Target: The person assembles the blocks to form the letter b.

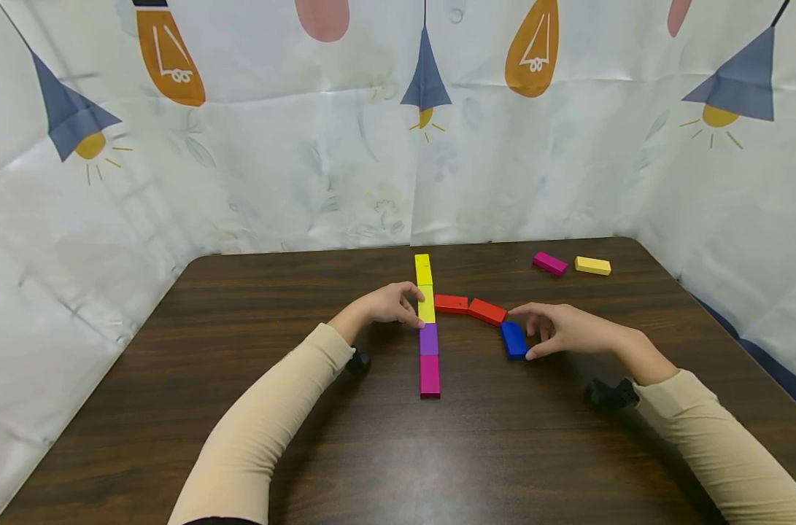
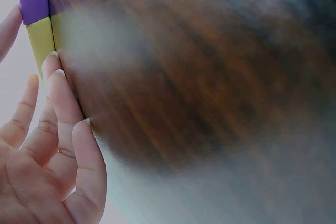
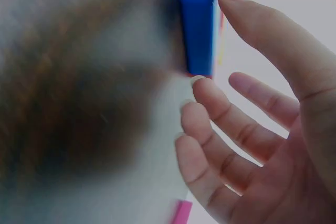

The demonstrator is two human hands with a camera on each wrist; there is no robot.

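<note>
In the head view a straight column of blocks lies end to end: a far yellow block (image 1: 423, 270), a nearer yellow block (image 1: 427, 305), a purple block (image 1: 428, 339) and a magenta block (image 1: 430, 376). My left hand (image 1: 392, 303) is at the column's left side, its fingertips by the nearer yellow block and its thumb near the purple one. Two red blocks (image 1: 451, 304) branch rightward, followed by a blue block (image 1: 514, 340) turned toward me. Beside the blue block is my right hand (image 1: 565, 329), thumb at its near right corner, fingers loosely bent around its far end without gripping.
Toward the back right of the brown wooden table (image 1: 306, 452), a loose magenta block (image 1: 550, 264) and a pale yellow block (image 1: 592, 266) lie apart. A patterned curtain (image 1: 292, 168) hangs behind the table's far edge and along its sides.
</note>
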